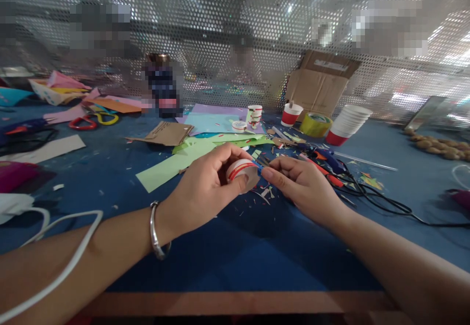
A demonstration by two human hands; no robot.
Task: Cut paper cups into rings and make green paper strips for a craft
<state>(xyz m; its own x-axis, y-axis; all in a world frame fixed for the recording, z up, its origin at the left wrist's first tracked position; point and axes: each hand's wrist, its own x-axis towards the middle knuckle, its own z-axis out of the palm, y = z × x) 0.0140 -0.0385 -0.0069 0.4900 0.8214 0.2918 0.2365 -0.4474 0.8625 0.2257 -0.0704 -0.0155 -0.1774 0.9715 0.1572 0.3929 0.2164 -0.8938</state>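
Observation:
My left hand [207,185], with a silver bangle at the wrist, grips a small round white paper-cup piece with red stripes [242,172]. Its thumb presses on the flat pale face. The fingers of my right hand [299,180] are pinched at the right edge of the piece, on a small blue strip [259,166]. Both hands are raised over the blue table, close together. Paper scraps [265,195] lie beneath and behind them.
Green paper [161,168], cardboard [165,133] and scissors [83,122] lie left and behind. Stacked cups [348,122], yellow tape [316,124] and a red-and-white cup [291,115] stand at the back right. A glue gun [328,160] trails a black cable. A white cord [82,246] crosses my left forearm.

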